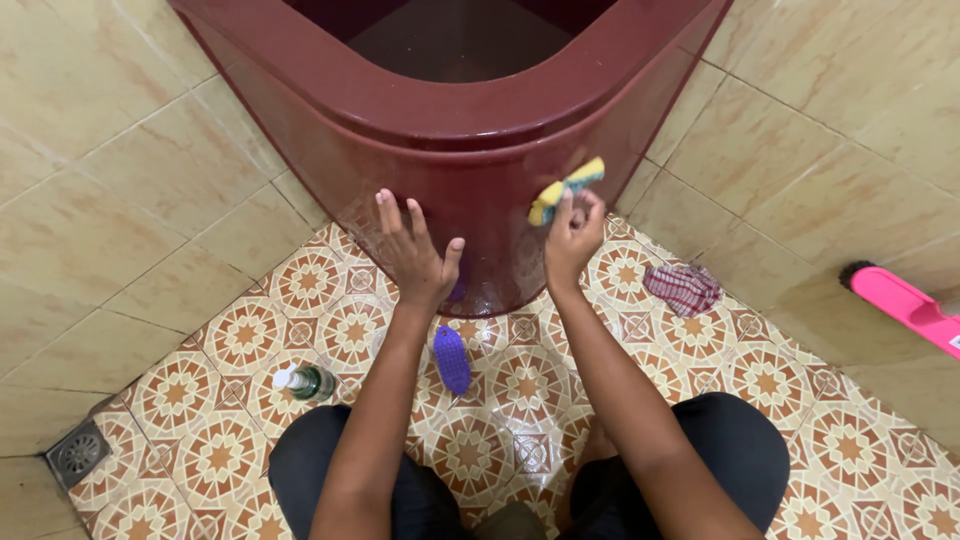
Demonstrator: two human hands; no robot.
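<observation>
- Tub [470, 150]: big, dark red, standing in the tiled corner right in front of both hands.
- Right hand [572, 238]: fingers squeezed shut on the sponge, pushing it on the tub's side.
- Left hand [415, 255]: flat, fingers spread apart, on the tub beside the sponge.
- Sponge [565, 190]: yellow and green, sticking up out of the right hand.
- Brush [452, 358]: purple, on the floor below the hands.
- Bottle [306, 381]: small, lying left of the brush.

I see the tub [470, 150] at the far centre, set in the corner between two walls. My left hand [415, 255] lies flat on its front; my right hand [572, 238] presses a sponge [566, 189] against it further right. On the floor, a brush [451, 359] lies near between my arms, a bottle [305, 381] left of it, a drain [78, 453] at far left, a cloth [682, 289] right, and a broom head [905, 305] at the right edge.
</observation>
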